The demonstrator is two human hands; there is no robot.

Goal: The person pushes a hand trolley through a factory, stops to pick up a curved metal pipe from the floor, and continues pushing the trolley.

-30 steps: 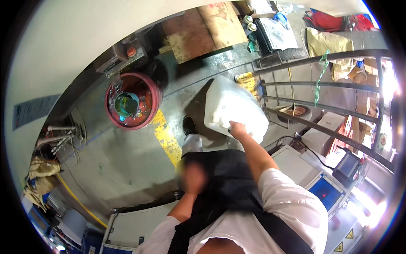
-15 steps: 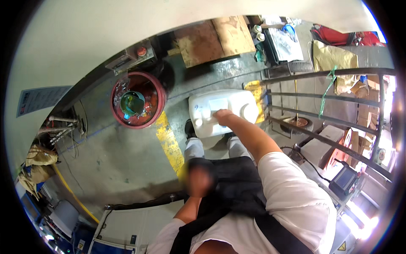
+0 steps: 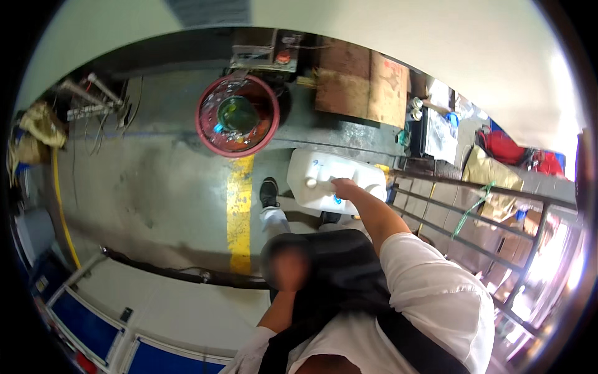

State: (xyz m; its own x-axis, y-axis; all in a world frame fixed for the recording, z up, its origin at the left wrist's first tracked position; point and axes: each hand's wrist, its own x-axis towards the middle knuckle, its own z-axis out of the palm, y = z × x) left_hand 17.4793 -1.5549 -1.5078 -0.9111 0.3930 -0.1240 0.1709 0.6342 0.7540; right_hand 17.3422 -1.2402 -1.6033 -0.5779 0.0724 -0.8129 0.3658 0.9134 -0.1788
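A white plastic jerry can [image 3: 339, 168] with blue marks hangs or stands in front of my legs. My right hand [image 3: 344, 186] is closed around its moulded top handle, arm stretched forward. Beside that hand sits a small white cap [image 3: 311, 182]; a larger round cap shows at the can's right end. My left hand [image 3: 291, 267] is close to my body, by the black apron [image 3: 336, 265], and its fingers are smeared. Ahead and to the left stands a round dark-red tub [image 3: 204, 129], holding a green container [image 3: 237, 113] and shiny wet-looking contents.
A yellow floor stripe [image 3: 240, 215] runs beside my left foot. Metal railings [image 3: 473, 221] stand on the right. Brown cardboard boxes [image 3: 361, 81] lie ahead under a large pale overhang. A white cabinet [image 3: 180, 311] with blue panels is at lower left.
My view has swung toward the left, so the tub and boxes appear farther right. My left foot has stepped out to the left. My right hand keeps its hold on the jerry can.
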